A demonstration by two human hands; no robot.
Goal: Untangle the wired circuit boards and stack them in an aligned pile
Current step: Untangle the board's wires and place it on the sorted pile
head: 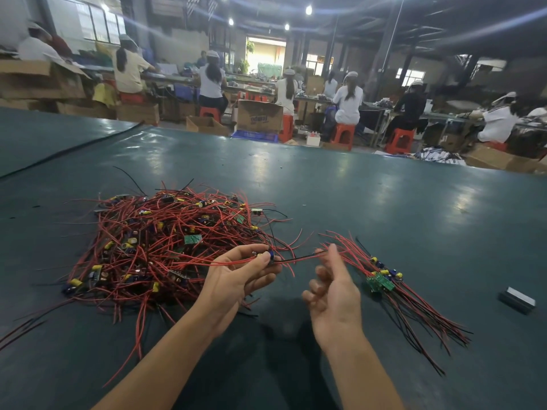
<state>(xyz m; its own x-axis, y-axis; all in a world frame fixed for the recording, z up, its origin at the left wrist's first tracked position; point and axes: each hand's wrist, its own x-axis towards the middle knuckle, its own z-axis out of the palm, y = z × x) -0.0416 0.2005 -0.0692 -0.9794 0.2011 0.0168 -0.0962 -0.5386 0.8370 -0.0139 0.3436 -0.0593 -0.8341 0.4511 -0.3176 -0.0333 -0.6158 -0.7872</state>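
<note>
Now, both bare hands are up over the dark green desk [355,187].

Left hand [233,279]: palm up, its fingers [260,261] curled round a small board [270,256] with a blue capacitor, pinched at the tips. Red leads trail from the board back across these fingers and into the heap.

Right hand [334,294]: palm turned toward the left hand. The lower fingers are loosely curled and hold nothing. The top fingertips [334,253] meet on the far end of a black wire [296,258] and seem to pinch it. That wire runs across the gap between the two sets of fingers, from the board to the right fingertips, lifted off the desk.

Heap [165,238]: a wide tangle of red and black leads, green boards, and yellow and blue capacitors. It lies on the desk to the left of and beyond the left fingers, and its near edge passes under that hand.

Pile [381,281]: just right of the right fingers. A few green boards lie stacked close together, with leads fanned out roughly parallel, some toward the fingers and some toward the near right.

Block [517,300]: small, dark with a pale top, on the desk well right of the pile.

Cable [74,149]: black, crossing the desk far beyond the left fingers.

Background: workers [347,102] in caps sit on red stools [342,133] at benches, with cardboard boxes [259,115] on the floor.
</note>
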